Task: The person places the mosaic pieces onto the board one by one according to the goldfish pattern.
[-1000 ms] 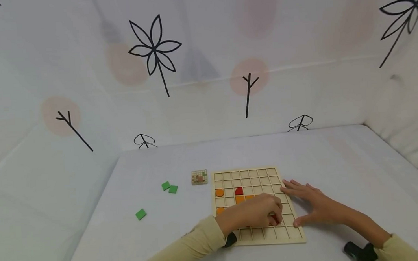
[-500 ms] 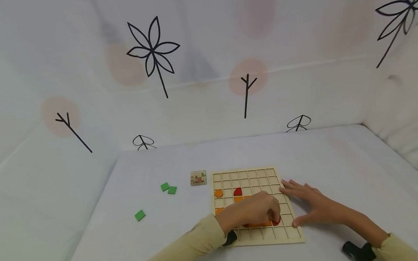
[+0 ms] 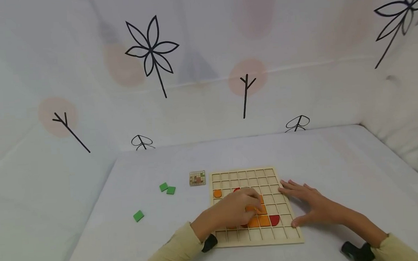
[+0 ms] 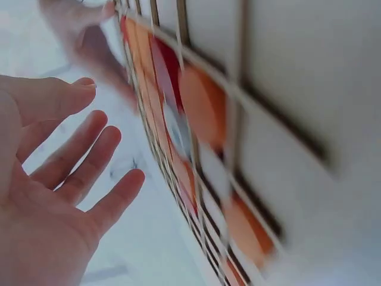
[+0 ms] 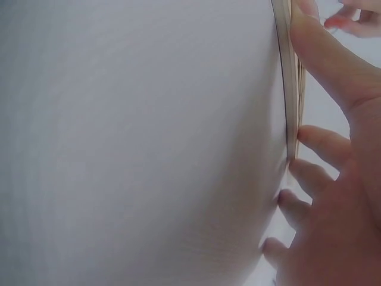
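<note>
A light wooden grid board (image 3: 273,234) lies on the white table, with flat orange and red pieces in several cells. Over its middle is my left hand (image 3: 231,210), with loosely bent fingers; the left wrist view shows the fingers (image 4: 104,149) spread and nothing between them. A rounded red piece (image 3: 274,220) sits at the right end of a row of orange squares (image 3: 264,221). My right hand (image 3: 314,206) rests at the board's right edge with fingers extended; the thumb (image 5: 324,50) touches that edge. The left hand hides some cells and part of another red piece (image 3: 236,189).
A small patterned card (image 3: 197,178) with a coloured grid lies by the board's far left corner. Left of it are two green square tiles (image 3: 171,190) side by side, and a third green tile (image 3: 138,216) lies nearer. An orange disc (image 3: 217,193) sits in a left cell.
The left hand has let go of the red rounded piece at the row's right end and moved left across the board. The right hand stays at the board's edge.
</note>
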`<action>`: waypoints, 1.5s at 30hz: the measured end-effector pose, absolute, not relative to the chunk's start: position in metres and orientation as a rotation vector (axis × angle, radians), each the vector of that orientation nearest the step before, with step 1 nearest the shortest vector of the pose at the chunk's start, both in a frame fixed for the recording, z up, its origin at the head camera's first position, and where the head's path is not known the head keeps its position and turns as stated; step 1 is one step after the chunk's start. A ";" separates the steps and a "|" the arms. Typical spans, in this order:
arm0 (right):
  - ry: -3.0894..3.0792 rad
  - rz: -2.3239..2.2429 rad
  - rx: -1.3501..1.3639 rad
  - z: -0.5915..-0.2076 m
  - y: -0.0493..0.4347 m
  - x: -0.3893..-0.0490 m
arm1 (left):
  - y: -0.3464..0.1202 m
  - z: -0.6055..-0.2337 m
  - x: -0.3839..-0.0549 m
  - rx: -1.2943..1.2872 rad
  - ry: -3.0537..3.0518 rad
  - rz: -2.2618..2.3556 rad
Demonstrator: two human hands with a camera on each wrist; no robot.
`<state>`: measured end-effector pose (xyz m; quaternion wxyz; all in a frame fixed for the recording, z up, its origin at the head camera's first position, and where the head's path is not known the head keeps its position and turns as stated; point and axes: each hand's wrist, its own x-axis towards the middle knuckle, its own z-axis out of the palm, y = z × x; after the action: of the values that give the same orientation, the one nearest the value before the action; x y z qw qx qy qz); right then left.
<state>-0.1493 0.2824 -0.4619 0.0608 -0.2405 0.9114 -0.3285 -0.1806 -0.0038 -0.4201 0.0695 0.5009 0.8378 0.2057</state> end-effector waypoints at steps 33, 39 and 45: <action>2.760 -0.969 -0.658 -0.463 0.279 -0.148 | -0.271 -0.436 -0.156 0.057 2.966 1.044; 2.756 -0.977 -0.665 -0.463 0.279 -0.148 | -0.280 -0.440 -0.158 0.055 2.974 1.050; 2.756 -0.996 -0.676 -0.458 0.279 -0.145 | -0.275 -0.441 -0.164 0.031 3.016 0.935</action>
<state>-0.1454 0.2788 -0.4583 0.0668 -0.2243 0.9144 -0.3304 -0.1639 -0.2749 -0.4408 -0.0078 0.0098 0.9551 0.2960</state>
